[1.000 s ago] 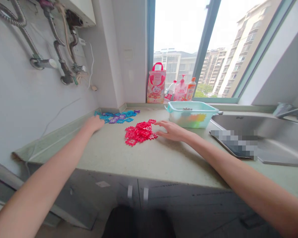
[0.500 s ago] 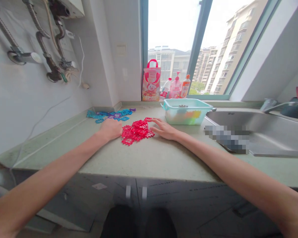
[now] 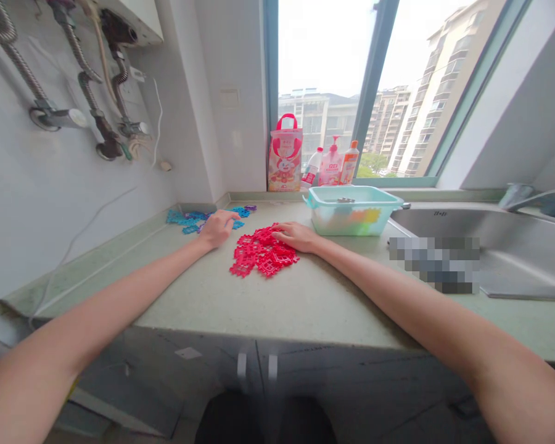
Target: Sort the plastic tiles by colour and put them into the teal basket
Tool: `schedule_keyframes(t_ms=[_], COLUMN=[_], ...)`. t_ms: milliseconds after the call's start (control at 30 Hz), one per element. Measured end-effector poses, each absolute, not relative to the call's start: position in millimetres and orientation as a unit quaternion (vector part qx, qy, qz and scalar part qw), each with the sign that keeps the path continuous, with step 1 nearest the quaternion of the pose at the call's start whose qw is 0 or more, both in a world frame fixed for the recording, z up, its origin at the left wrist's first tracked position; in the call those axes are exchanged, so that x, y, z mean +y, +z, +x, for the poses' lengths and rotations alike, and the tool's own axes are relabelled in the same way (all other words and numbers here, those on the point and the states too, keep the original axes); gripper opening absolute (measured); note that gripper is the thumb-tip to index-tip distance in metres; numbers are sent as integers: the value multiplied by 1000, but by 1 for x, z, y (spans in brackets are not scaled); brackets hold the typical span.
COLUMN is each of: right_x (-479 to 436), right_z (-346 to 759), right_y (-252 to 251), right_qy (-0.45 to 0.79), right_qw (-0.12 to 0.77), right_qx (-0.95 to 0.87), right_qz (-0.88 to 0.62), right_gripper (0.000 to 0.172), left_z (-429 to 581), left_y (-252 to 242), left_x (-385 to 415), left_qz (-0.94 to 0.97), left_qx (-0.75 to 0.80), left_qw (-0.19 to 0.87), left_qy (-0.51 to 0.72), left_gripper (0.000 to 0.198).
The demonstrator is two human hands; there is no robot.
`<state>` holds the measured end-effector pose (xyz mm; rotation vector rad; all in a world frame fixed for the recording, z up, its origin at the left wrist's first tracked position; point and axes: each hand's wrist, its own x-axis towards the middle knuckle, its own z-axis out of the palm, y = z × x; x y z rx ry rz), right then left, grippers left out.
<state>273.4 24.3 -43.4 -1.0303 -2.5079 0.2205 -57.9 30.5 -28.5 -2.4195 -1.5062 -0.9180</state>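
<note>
Since 0.5 seconds ago the left hand (image 3: 218,230) has lifted off the left edge of the red pieces (image 3: 261,258) and gone toward the blue and purple pieces (image 3: 185,219), while the right hand (image 3: 298,238) has moved in over the red pile, which now spreads wider on its right side.

Nearest are the 2 white handles (image 3: 242,365) of the cabinet doors, below the edge of the pale green counter (image 3: 198,302). The red pieces lie heaped on the counter, between the 2 hands. The right hand's fingers are bent over the heap's far right part, touching it; whether they pinch a piece I cannot tell. The left hand's fingers reach in front of the blue and purple group, partly covering it; I cannot tell if they hold anything.

Farther back, a turquoise box (image 3: 321,223) stands left of the steel sink (image 3: 527,246). Behind it, by the window, are a pink bag (image 3: 285,161) and 3 bottles (image 3: 332,168).
</note>
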Motion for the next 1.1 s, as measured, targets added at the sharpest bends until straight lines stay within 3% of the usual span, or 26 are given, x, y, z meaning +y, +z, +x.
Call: schedule_keyframes(t_ms=[167,300,600,833,1100], right_x=[14,14,17,16,16], right_z=[279,281,282,283,283], right_y=[-42,-42,-44,-44,-45], right_qy=[73,74,59,63,76], right_qw=[211,218,208,217,228], right_qx=[-915,-917,-922,-917,-914], right_qz=[-335,-326,-321,-329,-325], right_gripper=[47,45,47,41,38], left_z=[-49,-40,-36,-40,-57], left_y=[-25,-25,-26,-28,2], left_x=[82,119,173,179,191], left_qz=[-772,-797,-765,-756,-738], left_qx=[-555,-543,-638,-644,-663], left_qw=[179,209,68,86,-50], left_qy=[-253,-165,-62,-78,-117], left_gripper=[49,62,97,100,99])
